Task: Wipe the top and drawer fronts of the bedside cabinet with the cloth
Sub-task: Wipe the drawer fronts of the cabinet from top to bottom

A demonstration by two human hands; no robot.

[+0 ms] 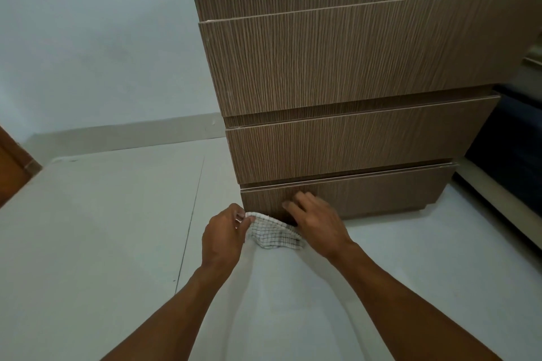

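The tall bedside cabinet of brown, vertically grained wood laminate [337, 67] fills the upper right, seen from low down; its drawer fronts are stacked, and the large second one from the top stands proud of those below it. Its top is barely in view. Pale floor tiles [102, 228] spread out to the cabinet's left and in front of it.

At the foot of the cabinet, against the lowest drawer front [366, 196], both hands work a small white cloth with a thin dark check [274, 234]. It hangs bunched and crumpled just in front of the drawer's lower left corner. The left hand [223, 236] pinches the cloth's upper edge between thumb and fingers. The right hand [315, 221] lies over its other end, fingers spread loosely; whether it actually grips the cloth I cannot tell.

To wipe well, I would flatten the cloth into a pad first, then sweep along the grain across the whole front.
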